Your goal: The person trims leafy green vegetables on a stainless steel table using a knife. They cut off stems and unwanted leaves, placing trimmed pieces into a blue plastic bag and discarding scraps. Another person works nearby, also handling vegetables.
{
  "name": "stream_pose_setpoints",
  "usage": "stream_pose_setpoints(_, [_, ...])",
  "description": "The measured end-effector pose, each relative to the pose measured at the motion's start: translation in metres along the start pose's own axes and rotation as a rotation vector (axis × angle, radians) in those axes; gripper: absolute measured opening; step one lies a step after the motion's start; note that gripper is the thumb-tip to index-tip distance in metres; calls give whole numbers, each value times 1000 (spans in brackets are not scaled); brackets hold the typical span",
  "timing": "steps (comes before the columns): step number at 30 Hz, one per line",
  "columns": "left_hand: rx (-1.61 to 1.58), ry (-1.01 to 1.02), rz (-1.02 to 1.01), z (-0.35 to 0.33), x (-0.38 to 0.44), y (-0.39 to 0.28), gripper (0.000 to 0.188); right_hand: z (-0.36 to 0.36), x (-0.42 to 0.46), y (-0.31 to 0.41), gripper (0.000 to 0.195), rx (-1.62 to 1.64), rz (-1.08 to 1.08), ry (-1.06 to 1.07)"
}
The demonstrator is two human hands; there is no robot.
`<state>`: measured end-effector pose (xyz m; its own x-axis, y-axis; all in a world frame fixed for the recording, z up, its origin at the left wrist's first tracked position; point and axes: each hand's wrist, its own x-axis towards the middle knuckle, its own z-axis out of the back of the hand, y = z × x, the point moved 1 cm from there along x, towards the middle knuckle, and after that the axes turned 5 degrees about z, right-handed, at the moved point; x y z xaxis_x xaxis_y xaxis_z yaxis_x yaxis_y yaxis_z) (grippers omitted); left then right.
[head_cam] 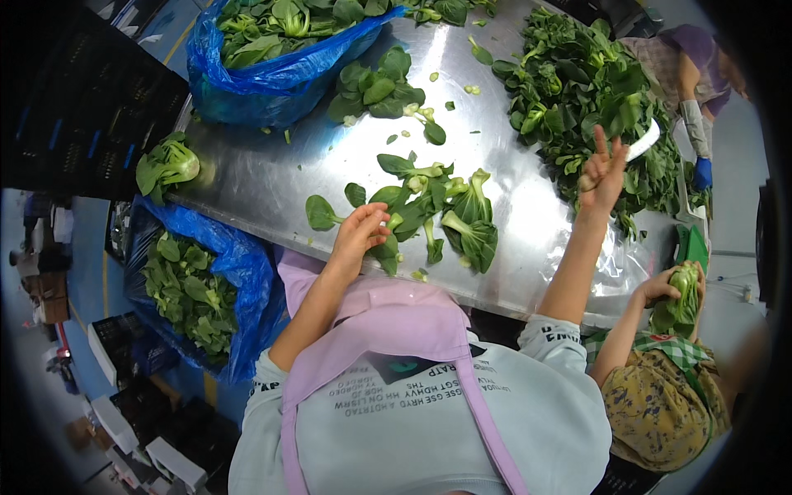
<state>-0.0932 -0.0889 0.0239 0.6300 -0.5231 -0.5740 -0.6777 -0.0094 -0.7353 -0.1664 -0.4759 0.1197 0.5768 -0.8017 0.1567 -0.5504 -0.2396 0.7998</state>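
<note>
My left hand (pixel 360 236) is above the near edge of the steel table, fingers loosely curved and apart, with nothing visibly held. Just past its fingertips lie loose bok choy leaves (pixel 405 204) and stem ends. Trimmed bok choy heads (pixel 471 238) rest to their right. My right hand (pixel 601 176) is stretched over a big heap of bok choy (pixel 557 93), two fingers extended and the others curled. A white curved tool (pixel 643 141), perhaps a knife, juts from behind this hand and seems held in it. The palm side is hidden.
A blue plastic bag (pixel 260 93) of bok choy stands on the steel table (pixel 272 161). Another blue bag (pixel 247 272) of greens is below left. One bok choy (pixel 170 164) sits at the left corner. At right, a co-worker's hands (pixel 662 286) hold a bok choy; another person stands beyond.
</note>
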Motion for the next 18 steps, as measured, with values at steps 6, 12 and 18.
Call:
stream_pose_setpoints(6, [7, 6, 15, 1, 4, 7, 25, -22, 3, -56, 41, -324, -46, -12])
stream_pose_setpoints(12, [-26, -3, 49, 5, 3, 14, 22, -120, -27, -190, 32, -504, -263, 348])
stream_pose_setpoints(18, [-25, -40, 61, 11, -2, 20, 25, -187, -20, -283, 50, -824, 291, 815])
